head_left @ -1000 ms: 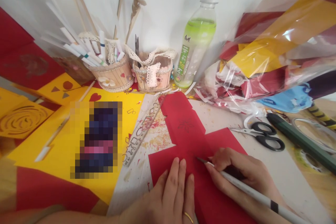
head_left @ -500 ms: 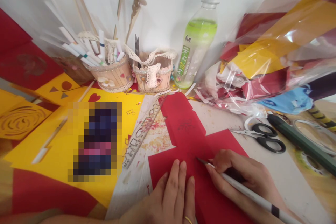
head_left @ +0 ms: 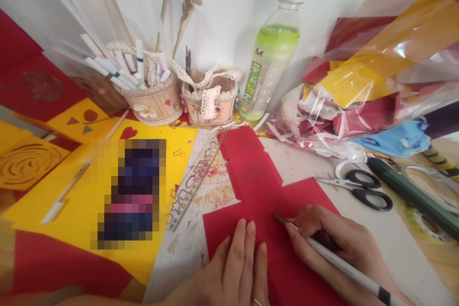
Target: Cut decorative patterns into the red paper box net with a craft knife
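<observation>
A red paper cut-out [head_left: 256, 172], shaped like an unfolded box with tabs, lies flat before me, and a dark flower-like drawing [head_left: 255, 170] marks its upper panel. My left hand [head_left: 234, 267] rests on its lower left part, fingers stretched out and holding nothing. In my right hand [head_left: 333, 244] is a slim white pen-like tool [head_left: 340, 262] with a dark pointed tip and a black band; I cannot tell if it is a pen or a craft knife. Its tip is at the middle of the red paper, right of my left fingertips. Beneath the paper is a pale, stained board [head_left: 297, 158].
Left of the board, a clear stencil ruler [head_left: 195, 179] and yellow paper [head_left: 71, 201] bearing a pixelated dark object [head_left: 132, 191]. Behind stand decorated pots [head_left: 154, 100] and a green drink bottle [head_left: 272, 52]. To the right are scissors [head_left: 358, 186], a green cutter [head_left: 409, 196] and a plastic bag of scraps [head_left: 358, 91].
My right hand and the tool's tip have shifted slightly to the right over the red paper. My left hand stays nearly in place.
</observation>
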{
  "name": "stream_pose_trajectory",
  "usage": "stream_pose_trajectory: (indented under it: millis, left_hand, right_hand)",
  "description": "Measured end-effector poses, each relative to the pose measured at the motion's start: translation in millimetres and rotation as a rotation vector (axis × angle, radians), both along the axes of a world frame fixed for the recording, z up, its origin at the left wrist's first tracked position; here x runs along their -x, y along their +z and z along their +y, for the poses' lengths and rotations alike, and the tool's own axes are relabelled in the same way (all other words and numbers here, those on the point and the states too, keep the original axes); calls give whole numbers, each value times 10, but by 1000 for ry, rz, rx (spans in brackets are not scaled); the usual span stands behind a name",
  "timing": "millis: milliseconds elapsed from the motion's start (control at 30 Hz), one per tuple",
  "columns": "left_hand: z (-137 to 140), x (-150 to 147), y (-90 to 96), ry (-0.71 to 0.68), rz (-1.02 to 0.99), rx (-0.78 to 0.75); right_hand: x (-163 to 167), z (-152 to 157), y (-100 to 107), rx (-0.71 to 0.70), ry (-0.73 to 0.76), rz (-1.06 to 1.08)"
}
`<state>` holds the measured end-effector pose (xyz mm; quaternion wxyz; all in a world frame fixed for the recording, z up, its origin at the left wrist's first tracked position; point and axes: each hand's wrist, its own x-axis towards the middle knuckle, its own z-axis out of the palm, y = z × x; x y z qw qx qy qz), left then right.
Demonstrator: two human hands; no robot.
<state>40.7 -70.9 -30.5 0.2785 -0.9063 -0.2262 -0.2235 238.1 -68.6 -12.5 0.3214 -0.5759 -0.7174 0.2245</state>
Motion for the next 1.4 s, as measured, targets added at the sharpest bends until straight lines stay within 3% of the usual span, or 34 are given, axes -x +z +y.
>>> stream_pose_trajectory:
  millis: [133,367,700,1067,1400]
  left_hand:
    - [-7,40,72,-20,135,62]
    - [-14,62,48,-29,133,65]
    - [-32,108,5,-48,178,70]
    - [-22,88,25,-40,135,91]
    - [0,71,52,-41,112,96]
  right_hand:
    - [18,1,17,-4,-15,-14]
    - [-48,11,-16,-58,19,-49]
    - [-92,2,15,-8,-34,-8]
    - [-88,39,-18,45,15,2]
    - [-61,0,10,83,-78,55]
